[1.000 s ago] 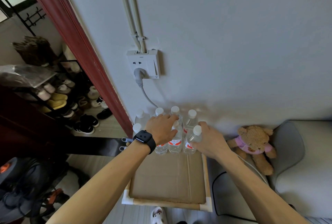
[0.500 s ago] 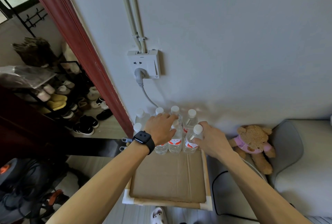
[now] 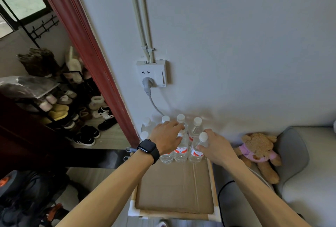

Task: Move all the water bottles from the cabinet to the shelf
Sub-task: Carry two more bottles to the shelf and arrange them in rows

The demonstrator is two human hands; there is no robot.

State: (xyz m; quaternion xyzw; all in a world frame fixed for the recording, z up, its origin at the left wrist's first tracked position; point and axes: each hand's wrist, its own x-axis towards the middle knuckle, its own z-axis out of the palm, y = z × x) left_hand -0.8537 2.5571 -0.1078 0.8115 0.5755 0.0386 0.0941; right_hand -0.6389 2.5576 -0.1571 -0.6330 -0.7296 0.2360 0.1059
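Bare cardboard point(image 3: 174, 186) lies near. At its far end the left hand point(image 3: 166, 136) curls over the middle bottle point(image 3: 181, 149). The right hand point(image 3: 215, 146) grasps the right bottle point(image 3: 197, 151) below its cap, likely to lift both. Other bottles point(image 3: 197, 121) stand against the wall point(image 3: 236, 45).

Clear white-capped plastic bottles point(image 3: 181, 151) packed tight against pale grey wall point(image 3: 236, 63); approach open over flat brown cardboard top point(image 3: 174, 186); grey plug cable point(image 3: 153, 104) behind.

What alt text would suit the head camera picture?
Two bare hands reach a cluster of white-capped water bottles standing on a cardboard surface against a grey wall. The right hand grips the front right bottle; the left hand, wearing a black watch, covers the middle ones.
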